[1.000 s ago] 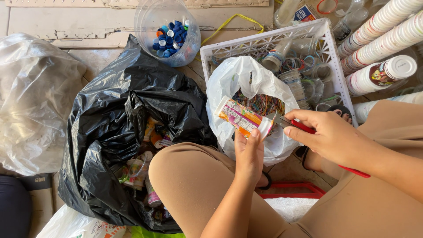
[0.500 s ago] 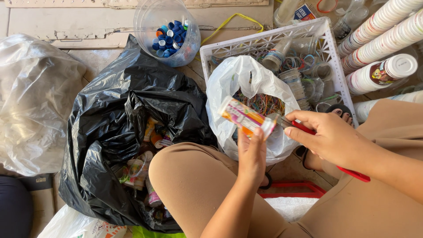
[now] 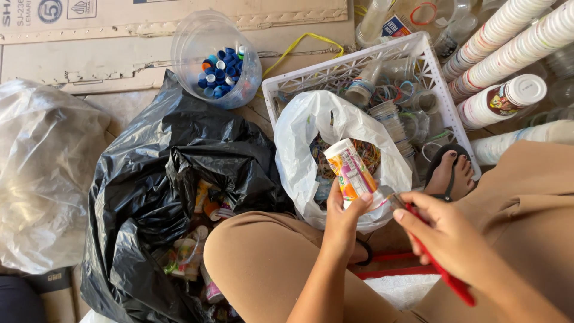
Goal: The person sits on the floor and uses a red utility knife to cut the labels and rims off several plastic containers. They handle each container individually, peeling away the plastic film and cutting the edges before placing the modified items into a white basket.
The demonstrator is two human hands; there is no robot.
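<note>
My left hand (image 3: 343, 219) holds a small plastic drink bottle (image 3: 350, 171) with an orange and pink label, its white cap end pointing up-left. My right hand (image 3: 448, 239) grips a red-handled cutting tool (image 3: 439, 269), its tip touching the bottle's lower end. Both hands are over a white plastic bag (image 3: 311, 128) that holds coloured rubber bands and scraps. My knees in tan trousers fill the foreground.
A black rubbish bag (image 3: 149, 179) with bottles and wrappers lies open at left. Behind it stands a clear tub of blue caps (image 3: 218, 66). A white crate (image 3: 412, 54) holds clear cups. Stacks of paper cups (image 3: 508, 36) lie at right, a clear bag (image 3: 42, 173) far left.
The bottle has tilted more upright in my left hand, and the tool's tip has come in against its lower end.
</note>
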